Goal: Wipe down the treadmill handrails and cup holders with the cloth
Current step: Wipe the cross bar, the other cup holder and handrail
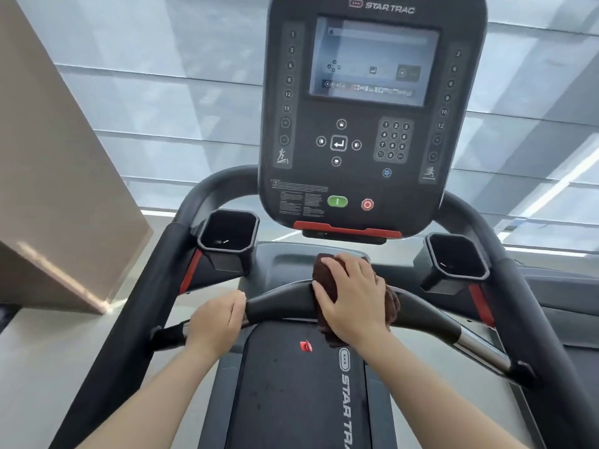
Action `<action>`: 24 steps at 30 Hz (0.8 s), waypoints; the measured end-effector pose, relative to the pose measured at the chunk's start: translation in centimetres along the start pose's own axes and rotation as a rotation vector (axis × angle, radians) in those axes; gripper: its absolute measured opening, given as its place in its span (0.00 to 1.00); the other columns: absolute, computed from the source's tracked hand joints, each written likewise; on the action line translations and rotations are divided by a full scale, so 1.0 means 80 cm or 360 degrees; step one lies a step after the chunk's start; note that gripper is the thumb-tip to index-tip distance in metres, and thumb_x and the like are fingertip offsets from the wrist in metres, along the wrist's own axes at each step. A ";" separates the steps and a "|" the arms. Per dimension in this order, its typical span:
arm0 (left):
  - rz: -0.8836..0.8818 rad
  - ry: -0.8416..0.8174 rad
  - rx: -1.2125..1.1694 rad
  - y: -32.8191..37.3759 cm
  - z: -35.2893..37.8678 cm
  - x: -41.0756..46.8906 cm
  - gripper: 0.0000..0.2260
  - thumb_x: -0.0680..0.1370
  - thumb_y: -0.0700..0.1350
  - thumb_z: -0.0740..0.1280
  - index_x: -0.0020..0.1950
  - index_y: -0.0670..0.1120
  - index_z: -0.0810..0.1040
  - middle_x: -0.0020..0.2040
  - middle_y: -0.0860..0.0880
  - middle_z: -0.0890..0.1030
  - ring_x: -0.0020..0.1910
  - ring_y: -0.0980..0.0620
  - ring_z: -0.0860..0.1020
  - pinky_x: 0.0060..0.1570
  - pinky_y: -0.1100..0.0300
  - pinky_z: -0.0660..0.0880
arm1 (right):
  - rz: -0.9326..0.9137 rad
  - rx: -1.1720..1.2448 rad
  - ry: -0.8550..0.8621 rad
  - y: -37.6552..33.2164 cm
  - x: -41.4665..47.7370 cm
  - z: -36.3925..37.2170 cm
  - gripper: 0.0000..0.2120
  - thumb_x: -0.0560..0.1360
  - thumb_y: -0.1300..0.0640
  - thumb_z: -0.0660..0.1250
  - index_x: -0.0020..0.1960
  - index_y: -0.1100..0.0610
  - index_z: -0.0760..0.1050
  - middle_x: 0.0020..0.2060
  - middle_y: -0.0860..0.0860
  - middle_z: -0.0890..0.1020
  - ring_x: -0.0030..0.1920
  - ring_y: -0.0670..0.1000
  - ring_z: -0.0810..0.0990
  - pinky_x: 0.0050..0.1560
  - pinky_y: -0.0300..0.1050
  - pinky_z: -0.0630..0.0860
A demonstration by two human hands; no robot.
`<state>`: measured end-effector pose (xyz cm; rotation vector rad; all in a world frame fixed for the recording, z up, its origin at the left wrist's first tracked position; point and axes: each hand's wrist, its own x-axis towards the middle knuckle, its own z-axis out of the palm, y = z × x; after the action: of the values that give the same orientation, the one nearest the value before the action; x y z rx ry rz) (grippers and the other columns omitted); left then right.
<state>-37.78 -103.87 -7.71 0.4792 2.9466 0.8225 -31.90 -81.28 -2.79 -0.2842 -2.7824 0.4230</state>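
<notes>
A black front handrail [278, 301] curves across the treadmill just below the console. My right hand [355, 294] presses a dark brown cloth [325, 277] over the middle of that bar, the cloth draped down both sides. My left hand [217, 320] is wrapped around the left end of the same bar, beside its metal section. A left cup holder [228, 233] and a right cup holder [457, 259], both black and angular, sit on either side of the console. Long side handrails [129, 319] run down the left and the right [547, 319].
The console [372, 124] with its screen, keypad, green and red buttons hangs close above the bar. The running belt [291, 390] lies below, with a small red clip [305, 346] hanging over it. A beige wall block [58, 189] stands at the left.
</notes>
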 end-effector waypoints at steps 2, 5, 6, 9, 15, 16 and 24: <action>0.0019 0.0095 0.0009 -0.004 0.006 -0.002 0.17 0.73 0.54 0.42 0.32 0.48 0.63 0.29 0.47 0.73 0.30 0.43 0.70 0.28 0.55 0.61 | -0.0048 -0.0008 -0.0020 0.002 0.000 -0.001 0.21 0.72 0.39 0.58 0.62 0.44 0.69 0.61 0.47 0.73 0.61 0.55 0.70 0.54 0.58 0.72; 0.0084 0.0161 -0.0001 -0.010 0.009 0.000 0.17 0.74 0.52 0.44 0.31 0.48 0.64 0.26 0.51 0.70 0.26 0.46 0.68 0.24 0.60 0.55 | -0.0090 0.0023 -0.0036 0.022 -0.003 -0.006 0.27 0.70 0.37 0.59 0.68 0.43 0.64 0.65 0.47 0.71 0.63 0.53 0.68 0.55 0.56 0.73; 0.0103 0.0185 0.0008 -0.012 0.010 0.001 0.17 0.74 0.51 0.45 0.30 0.48 0.65 0.25 0.52 0.68 0.25 0.47 0.66 0.24 0.62 0.53 | -0.0033 0.0038 -0.0026 0.024 -0.004 -0.007 0.29 0.70 0.37 0.60 0.69 0.43 0.62 0.66 0.48 0.70 0.64 0.53 0.68 0.57 0.55 0.71; 0.0152 0.0213 0.0061 -0.016 0.012 0.003 0.20 0.74 0.51 0.45 0.33 0.47 0.71 0.25 0.54 0.68 0.25 0.49 0.65 0.24 0.65 0.51 | 0.0139 -0.0024 0.0039 0.009 -0.001 0.000 0.27 0.69 0.37 0.62 0.66 0.46 0.67 0.66 0.51 0.71 0.65 0.56 0.67 0.59 0.57 0.70; 0.0156 0.0072 0.0119 -0.021 0.010 0.006 0.22 0.74 0.53 0.40 0.38 0.48 0.72 0.30 0.51 0.73 0.30 0.47 0.70 0.28 0.57 0.61 | 0.0104 0.0007 0.0085 -0.016 -0.001 0.007 0.18 0.72 0.45 0.66 0.59 0.49 0.74 0.60 0.50 0.75 0.62 0.56 0.71 0.58 0.59 0.68; 0.0155 0.0020 0.0114 -0.020 0.009 0.007 0.21 0.74 0.52 0.41 0.38 0.47 0.70 0.31 0.50 0.74 0.31 0.47 0.71 0.29 0.56 0.62 | 0.0038 0.0015 0.0078 -0.023 -0.003 0.009 0.18 0.72 0.45 0.66 0.60 0.49 0.73 0.60 0.50 0.75 0.62 0.56 0.71 0.58 0.59 0.69; 0.0318 0.0021 0.0040 -0.068 -0.044 -0.009 0.11 0.79 0.49 0.56 0.44 0.48 0.76 0.42 0.52 0.76 0.42 0.51 0.74 0.41 0.54 0.70 | -0.0508 -0.0155 -0.0130 -0.136 -0.021 0.060 0.21 0.70 0.42 0.65 0.60 0.49 0.72 0.60 0.50 0.76 0.61 0.55 0.72 0.52 0.58 0.71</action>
<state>-39.10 -110.27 -7.53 0.7835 2.9591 0.8091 -33.49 -93.09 -4.17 0.1593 -2.8620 0.2257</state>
